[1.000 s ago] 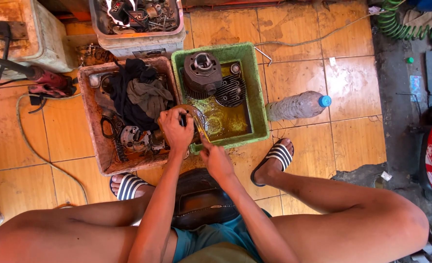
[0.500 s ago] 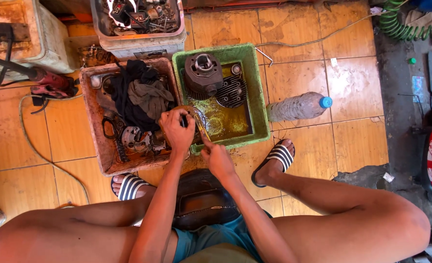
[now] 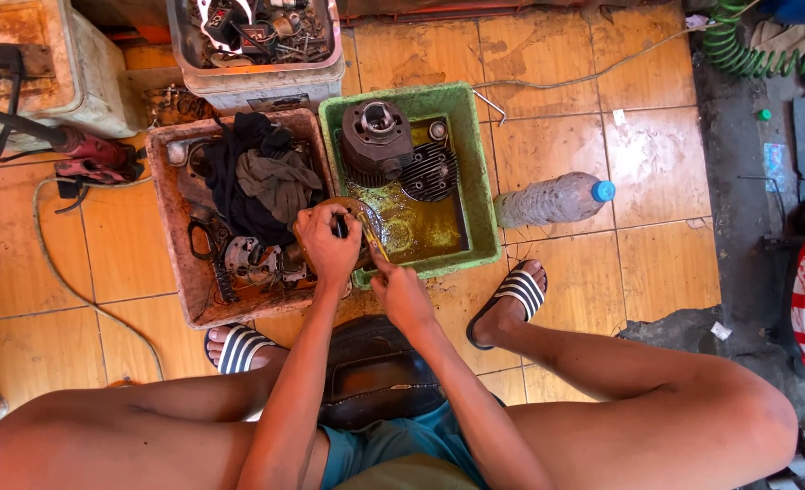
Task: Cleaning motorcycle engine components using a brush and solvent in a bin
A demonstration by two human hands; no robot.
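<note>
Mid-frame, left hand (image 3: 328, 243) grips a round metal part (image 3: 359, 218) over the green tub (image 3: 484, 181); right hand (image 3: 402, 292) works a thin tool (image 3: 375, 247) against it.

Figure: my floor. Far left, a cream canister (image 3: 21, 73); beside it a grey tub of scrap (image 3: 257, 45). Right, a clear bottle (image 3: 552, 200) lies flat; far right, a green coiled hose (image 3: 747, 45).

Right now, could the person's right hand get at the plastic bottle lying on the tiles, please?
Probably yes. The right hand is busy with a thin tool at the green tub, but the plastic bottle lies just past the tub's right wall, with bare tile around it and nothing between.
</note>
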